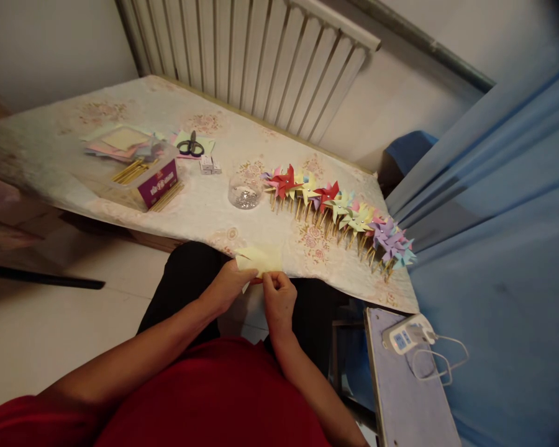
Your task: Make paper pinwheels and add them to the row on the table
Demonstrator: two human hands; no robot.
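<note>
A pale yellow sheet of paper (261,257) with a slit cut in from its left side is held at the table's front edge, above my lap. My left hand (233,282) pinches its lower left part, thumb on top. Close beside it, my right hand (279,295) has thumb and fingertips pressed together at the paper's lower edge. Whether the right fingers also hold something small is hidden. Beyond the paper stands a round clear tub (245,194) of small shiny metal pieces. To its right runs a long row of paper pinwheels (340,208) on thin sticks.
On the left of the flowered tablecloth (205,217) are a plastic box (158,184) of thin sticks and stacked coloured paper (121,141). Dark-handled scissors (190,146) lie behind two or more small white boxes (209,165). A white power strip (407,335) rests on a side stand at right.
</note>
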